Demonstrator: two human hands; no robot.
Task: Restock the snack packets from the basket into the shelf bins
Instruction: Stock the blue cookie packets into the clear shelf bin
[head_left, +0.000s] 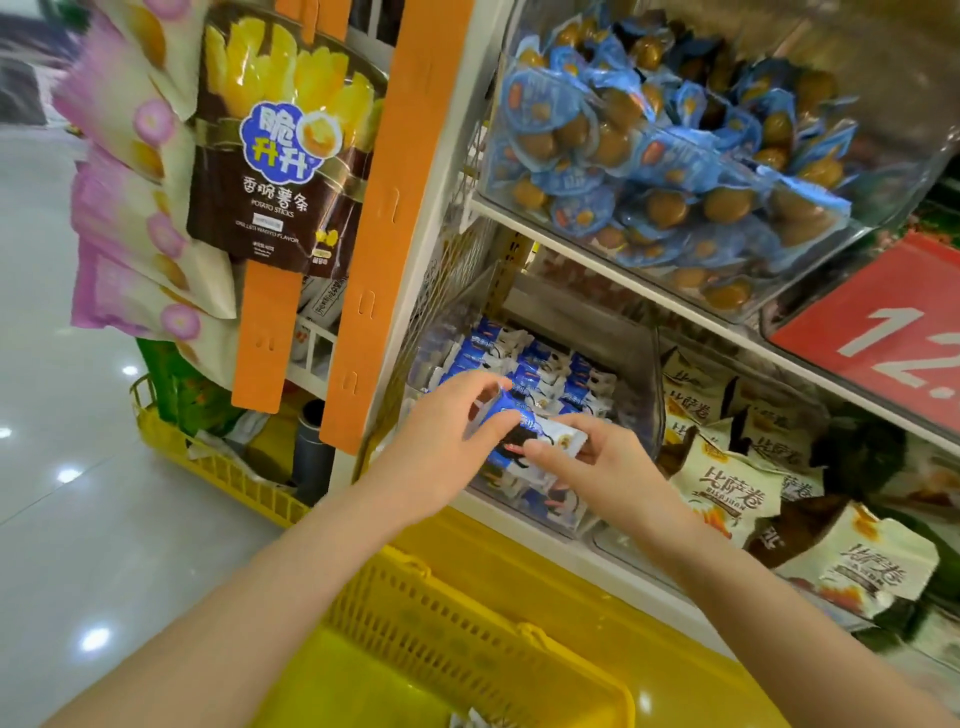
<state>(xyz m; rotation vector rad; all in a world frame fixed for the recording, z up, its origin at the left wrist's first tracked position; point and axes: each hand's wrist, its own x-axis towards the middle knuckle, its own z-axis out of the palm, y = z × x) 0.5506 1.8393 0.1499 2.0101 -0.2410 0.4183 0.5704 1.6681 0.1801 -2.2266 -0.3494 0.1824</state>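
A small blue and white snack packet (524, 434) is held over the front of a clear shelf bin (636, 374) that holds several packets of the same kind. My left hand (447, 441) pinches the packet's left end. My right hand (597, 462) grips its right end. Both hands hover just above the bin's front edge. Below my arms stands a yellow plastic basket (457, 639); only a scrap of a packet shows at its bottom.
Right of that bin lie cream and brown snack bags (727, 488). The upper shelf bin (675, 171) holds blue packets with brown eggs. A red price sign (893, 332) hangs at right. Orange strips (389, 218) carry hanging chip bags; another yellow basket (208, 462) sits on the floor.
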